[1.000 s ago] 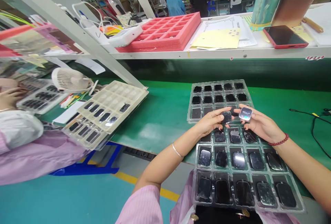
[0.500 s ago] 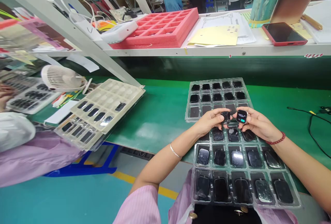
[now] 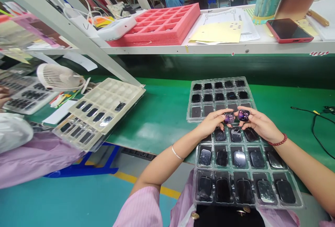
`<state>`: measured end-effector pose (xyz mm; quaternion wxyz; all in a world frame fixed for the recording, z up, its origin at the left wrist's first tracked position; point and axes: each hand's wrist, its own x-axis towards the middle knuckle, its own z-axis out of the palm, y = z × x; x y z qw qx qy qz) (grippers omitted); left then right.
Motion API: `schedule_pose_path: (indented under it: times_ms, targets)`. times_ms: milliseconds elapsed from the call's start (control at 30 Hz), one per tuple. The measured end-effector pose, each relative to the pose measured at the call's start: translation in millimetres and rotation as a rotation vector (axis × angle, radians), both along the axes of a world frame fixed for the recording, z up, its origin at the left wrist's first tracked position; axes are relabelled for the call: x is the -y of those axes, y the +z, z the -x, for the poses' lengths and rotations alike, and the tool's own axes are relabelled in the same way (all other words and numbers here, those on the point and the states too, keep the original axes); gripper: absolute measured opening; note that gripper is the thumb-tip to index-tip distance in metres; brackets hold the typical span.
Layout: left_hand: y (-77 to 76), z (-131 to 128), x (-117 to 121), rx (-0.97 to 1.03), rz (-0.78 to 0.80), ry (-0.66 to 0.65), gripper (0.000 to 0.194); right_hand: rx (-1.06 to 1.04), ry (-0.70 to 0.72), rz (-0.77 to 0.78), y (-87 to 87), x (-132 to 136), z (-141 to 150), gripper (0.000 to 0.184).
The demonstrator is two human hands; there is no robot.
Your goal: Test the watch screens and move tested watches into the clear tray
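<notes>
And we're over the green counter (image 3: 167, 125), both hands up and busy: the left hand (image 3: 209, 123) is pinching a square smartwatch body (image 3: 229, 117) with a dim purple screen, its digits too small to read, while the right hand (image 3: 258, 122) grips a second smartwatch body (image 3: 244, 115) showing a bright 05 47. Both are held face up, side by side and just apart, right above the far edge of the near blister tray (image 3: 195, 185), with the far blister tray (image 3: 188, 113) just beyond. Nice technique here: fingertips on the rims, glass left uncovered, so both screens stay readable and free of smudges. Keeping them low over the plastic is smart too, since a slip has only a short drop. Rows of dark watch bodies (image 3: 205, 157) fill the pockets below. Over on the left of the counter sits a beige tray (image 3: 110, 103), with a co-worker's pink sleeve (image 3: 31, 160) beside it, and up on the shelf lie a red foam tray (image 3: 157, 35) and a phone in a red case (image 3: 289, 30)
</notes>
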<state>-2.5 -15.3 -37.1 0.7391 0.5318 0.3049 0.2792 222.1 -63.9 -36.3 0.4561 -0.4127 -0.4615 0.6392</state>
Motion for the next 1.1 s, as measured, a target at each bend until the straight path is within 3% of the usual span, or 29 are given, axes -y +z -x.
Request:
schedule_pose_path:
  times_ms: [167, 400, 633, 1100]
  targets:
    - [2.4, 1, 0, -0.005, 0.0, 0.003, 0.053, -0.024, -0.006, 0.008, 2.2, 0, -1, 0.043]
    - [0.0, -1, 4, -0.108, -0.131, 0.082, 0.028, 0.175, -0.036, -0.062, 1.2, 4, 6, 0.023]
    - [-0.2, -2, 6, -0.06, -0.169, 0.061, 0.053, 0.31, 0.001, -0.189, -1.2, 6, 11, 0.038]
    - [5.7, -2, 11, -0.057, -0.173, 0.014, 0.042, 0.378, 0.02, -0.289, -0.2, 7, 10, 0.027]
